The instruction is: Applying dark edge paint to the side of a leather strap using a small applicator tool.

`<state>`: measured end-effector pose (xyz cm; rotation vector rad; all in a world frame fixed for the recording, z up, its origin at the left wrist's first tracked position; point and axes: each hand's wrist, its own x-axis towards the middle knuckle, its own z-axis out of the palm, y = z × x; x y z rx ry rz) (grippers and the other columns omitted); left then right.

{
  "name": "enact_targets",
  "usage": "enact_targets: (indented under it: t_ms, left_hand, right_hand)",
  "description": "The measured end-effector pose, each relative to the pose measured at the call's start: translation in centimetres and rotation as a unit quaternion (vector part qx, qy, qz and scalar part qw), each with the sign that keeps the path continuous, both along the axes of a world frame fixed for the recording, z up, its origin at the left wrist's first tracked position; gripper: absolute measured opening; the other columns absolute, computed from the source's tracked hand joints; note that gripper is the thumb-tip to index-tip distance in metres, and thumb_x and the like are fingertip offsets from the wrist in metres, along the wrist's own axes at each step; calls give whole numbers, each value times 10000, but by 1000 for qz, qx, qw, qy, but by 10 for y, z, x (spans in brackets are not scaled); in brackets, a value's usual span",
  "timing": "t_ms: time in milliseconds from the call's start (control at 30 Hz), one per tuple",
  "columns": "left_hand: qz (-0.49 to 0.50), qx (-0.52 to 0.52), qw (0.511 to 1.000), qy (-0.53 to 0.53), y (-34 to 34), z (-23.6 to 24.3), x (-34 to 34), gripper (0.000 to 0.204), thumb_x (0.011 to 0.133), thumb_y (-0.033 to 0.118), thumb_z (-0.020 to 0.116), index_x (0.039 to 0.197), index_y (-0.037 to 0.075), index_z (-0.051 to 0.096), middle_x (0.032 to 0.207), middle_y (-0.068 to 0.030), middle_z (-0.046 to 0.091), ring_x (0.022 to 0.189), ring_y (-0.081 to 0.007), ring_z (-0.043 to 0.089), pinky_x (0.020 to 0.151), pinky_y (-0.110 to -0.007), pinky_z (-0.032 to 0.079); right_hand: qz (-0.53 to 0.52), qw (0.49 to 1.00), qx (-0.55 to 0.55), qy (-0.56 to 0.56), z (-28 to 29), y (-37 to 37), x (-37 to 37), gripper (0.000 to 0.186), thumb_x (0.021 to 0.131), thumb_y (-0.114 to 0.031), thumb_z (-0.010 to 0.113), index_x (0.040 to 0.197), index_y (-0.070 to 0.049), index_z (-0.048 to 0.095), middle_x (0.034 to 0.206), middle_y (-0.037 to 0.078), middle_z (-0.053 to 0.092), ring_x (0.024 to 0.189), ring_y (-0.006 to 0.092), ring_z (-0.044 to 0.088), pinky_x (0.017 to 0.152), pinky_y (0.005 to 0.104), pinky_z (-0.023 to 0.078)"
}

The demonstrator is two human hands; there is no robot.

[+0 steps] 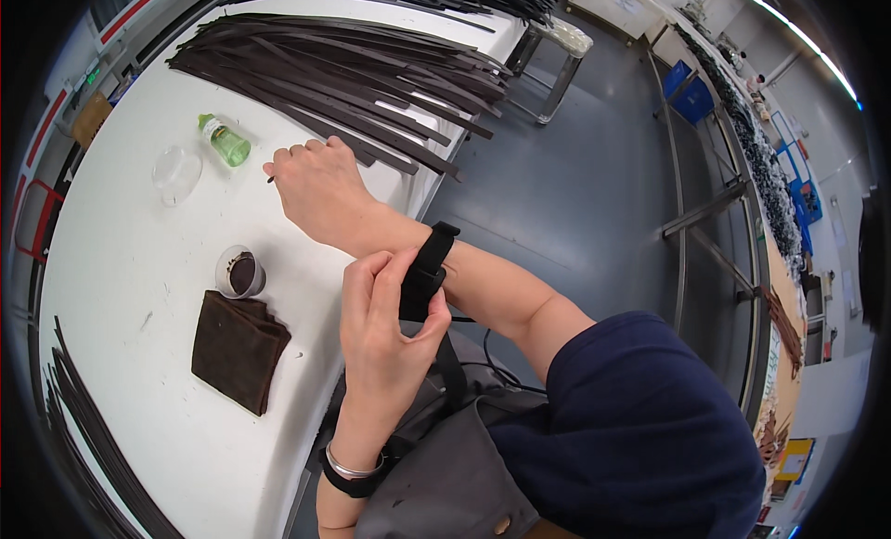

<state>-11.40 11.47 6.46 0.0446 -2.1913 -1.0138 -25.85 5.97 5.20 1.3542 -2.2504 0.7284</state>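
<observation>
My left hand (385,330) pinches a black wrist strap (425,277) that sits around my right wrist. A silver bangle (353,467) and another black band are on my left wrist. My right hand (320,191) is curled closed above the white table (121,288), its back turned up. A small dark tip pokes out beside its fingers; the rest is hidden. Nearest to that hand are a green squeeze bottle (227,144) and a clear plastic cup (176,175). Closer in, a small cup of dark liquid (243,272) stands by a folded dark brown cloth (237,351).
Many long dark strips (343,70) lie piled across the table's far side, some overhanging its right edge. More thin black strips (93,446) run along the near left. A stool (557,47) stands on the grey floor, and a metal-framed bench (715,214) lines the right.
</observation>
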Motion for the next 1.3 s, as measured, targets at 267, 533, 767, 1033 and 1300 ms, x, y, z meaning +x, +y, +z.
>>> enact_targets:
  t_ms: [267,533,767,1033,1300]
  left_hand:
    - [28,-62,997,34,9,-3,-7,496,665,-80,711,1136,-22,566,1028,-138,543,875,-288,554,706,-363,484]
    - [-63,-164,984,41,2,-14,-2,441,716,-47,724,1136,-48,590,1128,-178,564,931,-354,570,766,-404,491]
    - [-145,-19,989,-36,-35,2,40,358,756,-6,699,1096,-50,595,1066,-157,589,866,-300,591,722,-357,499]
    - [25,35,993,-110,-71,17,91,292,734,-44,710,1017,14,668,887,-93,658,734,-259,605,632,-333,497]
    - [68,42,992,-97,-71,25,95,200,808,-71,644,1003,-28,654,889,-170,639,823,-318,614,717,-351,490]
  right_hand:
    - [2,1000,-17,-3,2,3,-5,170,888,-148,553,778,-42,626,705,99,642,702,250,614,686,370,405]
    - [19,986,-162,-33,11,0,-8,219,928,-159,514,762,-37,587,761,117,624,730,312,598,716,426,432]
    - [44,960,-165,-221,-10,40,-74,123,940,6,436,951,-1,558,827,155,640,792,296,667,695,335,518]
    - [47,998,16,-41,-45,13,-126,202,831,-188,689,826,-2,612,802,164,653,744,338,629,656,412,490]
    - [-10,995,98,22,-27,-19,-138,327,777,-308,736,773,5,642,797,151,639,821,309,644,688,405,516]
